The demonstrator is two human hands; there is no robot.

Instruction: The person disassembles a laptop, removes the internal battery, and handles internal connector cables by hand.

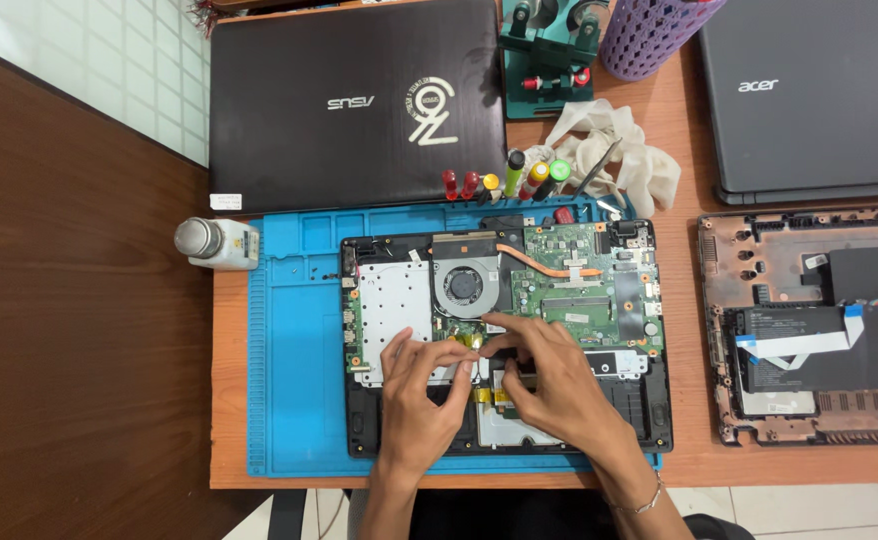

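Opened laptop (507, 335), green board and round fan bared; left hand (421, 395) and right hand (549, 375) grips pinched on amber tape (471, 341).

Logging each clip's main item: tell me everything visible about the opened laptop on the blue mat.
The opened laptop lies flat on the blue mat, bottom cover off, in a black plastic frame. Showing inside are a green circuit board, a round fan with a copper heat pipe, and a silvery perforated plate at left. The left hand and right hand rest over its lower middle, fingers pinching at a small yellowish part near the board's lower edge. What lies beneath the hands is hidden.
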